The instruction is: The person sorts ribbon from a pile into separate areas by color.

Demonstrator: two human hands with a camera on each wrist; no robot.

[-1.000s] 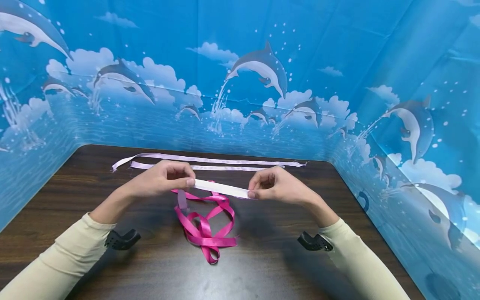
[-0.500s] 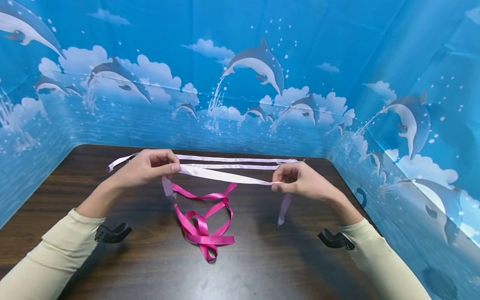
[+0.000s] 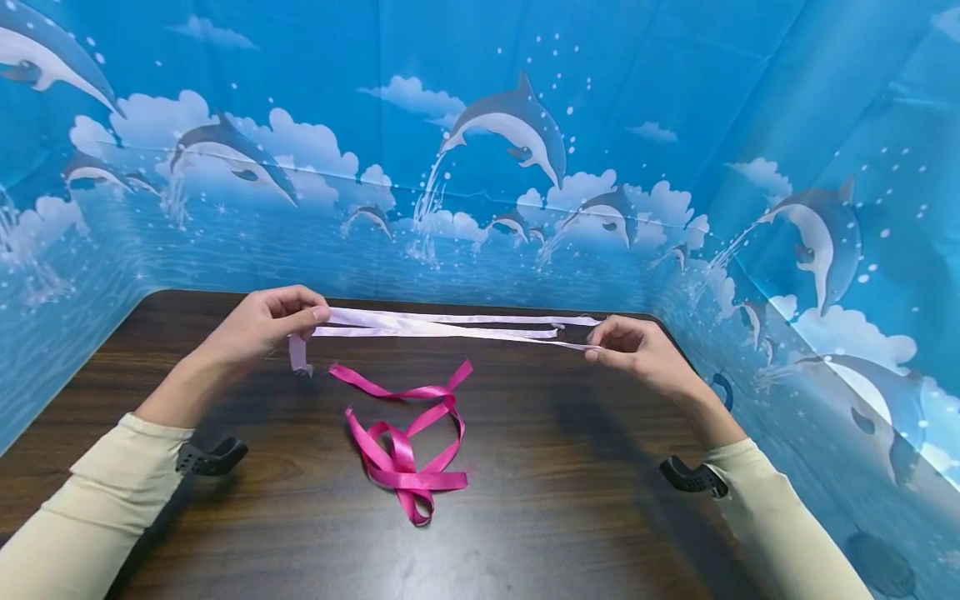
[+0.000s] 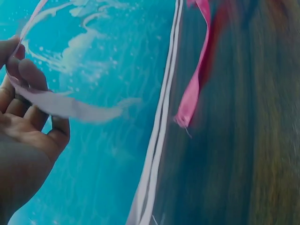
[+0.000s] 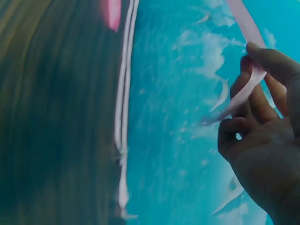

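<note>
- Over the far part of the dark brown wood-grain counter: a narrow pale lilac satin ribbon strip, held up between the person's two hands and drawn nearly straight, sloping slightly down toward the right.
- Left hand: thumb and forefinger pinch the strip near one end. A short loose tail hangs below; in the left wrist view its tip is blurred.
- Right hand: thumb and fingertip pinch the strip near its other end, where it looks narrow, seen almost edge-on from above. The right wrist view shows a second free end trailing past the fingers, tip also blurred.
- Behind the strip, along the far edge of the counter: two long pale lilac ribbons, lying side by side, roughly parallel. From the head view the strip crosses in front of them; the wrist views show it well apart from both.
- Nearer the person, mid-counter: a bright magenta satin ribbon in a loose heap of loops. Whether it is one length or more, I cannot tell. Neither hand touches it.
- On each forearm: a cream long sleeve, with a black curved plastic piece at the cuff.
- Around the counter's far side and right side: a blue backdrop sheet printed with leaping dolphins, white clouds and water.
</note>
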